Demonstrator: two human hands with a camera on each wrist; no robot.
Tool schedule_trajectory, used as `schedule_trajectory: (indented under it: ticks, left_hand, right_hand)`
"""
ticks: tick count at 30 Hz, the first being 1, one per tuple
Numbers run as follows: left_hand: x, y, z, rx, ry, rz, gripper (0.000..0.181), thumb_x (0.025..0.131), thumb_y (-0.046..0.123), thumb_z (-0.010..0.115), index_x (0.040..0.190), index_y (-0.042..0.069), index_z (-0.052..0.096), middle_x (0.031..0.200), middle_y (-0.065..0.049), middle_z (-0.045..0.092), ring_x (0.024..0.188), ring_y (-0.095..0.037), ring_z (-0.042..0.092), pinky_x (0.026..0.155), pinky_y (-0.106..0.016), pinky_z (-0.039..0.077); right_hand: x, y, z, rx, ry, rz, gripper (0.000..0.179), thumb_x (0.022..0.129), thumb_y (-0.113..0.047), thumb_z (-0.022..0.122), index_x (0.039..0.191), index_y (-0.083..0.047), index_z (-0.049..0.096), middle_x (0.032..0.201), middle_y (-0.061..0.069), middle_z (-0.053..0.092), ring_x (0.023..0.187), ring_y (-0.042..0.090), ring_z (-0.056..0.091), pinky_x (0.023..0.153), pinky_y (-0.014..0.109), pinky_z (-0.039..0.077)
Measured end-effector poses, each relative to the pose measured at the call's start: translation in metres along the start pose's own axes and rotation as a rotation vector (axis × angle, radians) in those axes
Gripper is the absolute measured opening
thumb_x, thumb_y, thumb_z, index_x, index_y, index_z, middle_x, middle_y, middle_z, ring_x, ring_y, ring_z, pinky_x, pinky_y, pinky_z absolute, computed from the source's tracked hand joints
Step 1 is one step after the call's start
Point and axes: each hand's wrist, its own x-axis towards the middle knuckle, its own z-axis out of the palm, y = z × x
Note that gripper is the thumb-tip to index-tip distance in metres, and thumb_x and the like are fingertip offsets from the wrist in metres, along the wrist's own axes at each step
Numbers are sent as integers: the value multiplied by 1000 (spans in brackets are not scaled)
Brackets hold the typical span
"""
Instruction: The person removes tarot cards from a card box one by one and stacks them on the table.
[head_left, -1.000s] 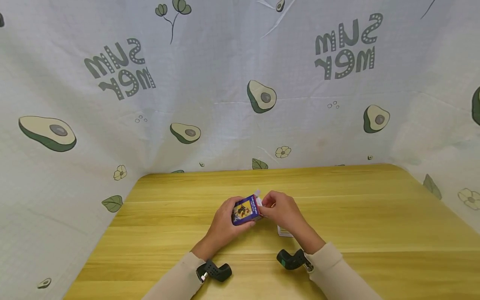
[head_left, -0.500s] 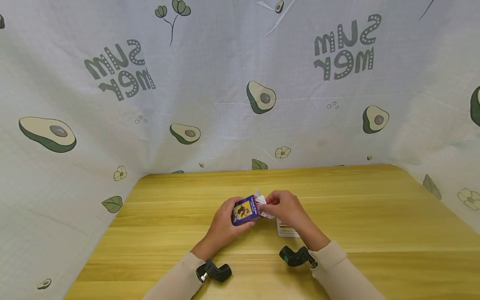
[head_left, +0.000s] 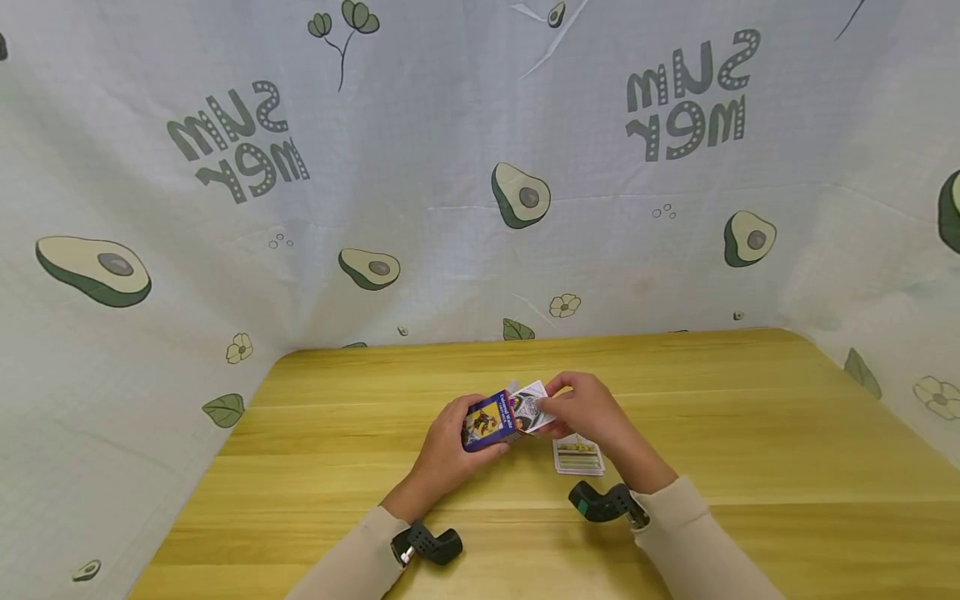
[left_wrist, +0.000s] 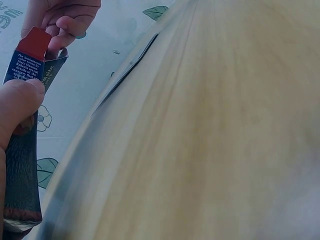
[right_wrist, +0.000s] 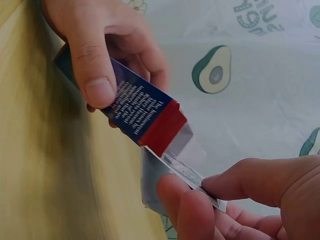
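Note:
My left hand (head_left: pixel 442 454) grips a blue tarot card box (head_left: pixel 486 421) above the table, its open end facing right. With thumb and fingers my right hand (head_left: pixel 588 412) pinches a patterned card (head_left: pixel 529 406) that sticks partway out of that end. In the right wrist view the card's thin edge (right_wrist: pixel 182 170) shows beside the box's red flap; whether it is one card or more I cannot tell. The left thumb (right_wrist: pixel 97 90) presses the box's narrow printed side. Just below the right hand, a small stack of cards (head_left: pixel 578 458) lies on the table.
The wooden tabletop (head_left: pixel 360 392) extends around both hands. Behind it hangs a white cloth (head_left: pixel 450 275) printed with avocados and leaves. A black wrist camera (head_left: pixel 427 543) sits on the left wrist, another wrist camera (head_left: pixel 603 502) on the right.
My right hand has moved right and slightly up, drawing the card farther out of the box. More of the card stack on the table is uncovered. The left hand stays in place.

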Motion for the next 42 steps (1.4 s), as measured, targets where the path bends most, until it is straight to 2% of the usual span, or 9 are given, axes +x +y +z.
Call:
schedule_trajectory:
  ticks: [8, 28, 42]
  left_hand:
    - [0, -1, 0, -1, 4, -1, 69, 78, 44, 78, 132, 14, 49, 125, 0, 56, 106, -12, 53, 89, -34, 47]
    - [0, 0, -1, 0, 12, -9, 69, 78, 43, 79, 133, 13, 50, 127, 0, 56, 107, -12, 53, 90, -34, 47]
    - [0, 1, -1, -8, 11, -22, 69, 78, 44, 78, 133, 13, 49, 125, -1, 55, 106, -12, 53, 88, -34, 48]
  right_hand:
    - [-1, 0, -10, 19, 12, 17, 28, 92, -12, 62, 112, 5, 53, 92, 20, 70, 69, 32, 70, 59, 34, 56]
    - [-2, -3, -31, 36, 34, 39, 33, 96, -15, 57, 121, 5, 48, 94, 21, 70, 71, 31, 70, 60, 32, 56]
    - [-6, -2, -53, 56, 50, -4, 37, 94, -13, 57, 123, 8, 46, 97, 23, 67, 74, 28, 69, 68, 33, 56]
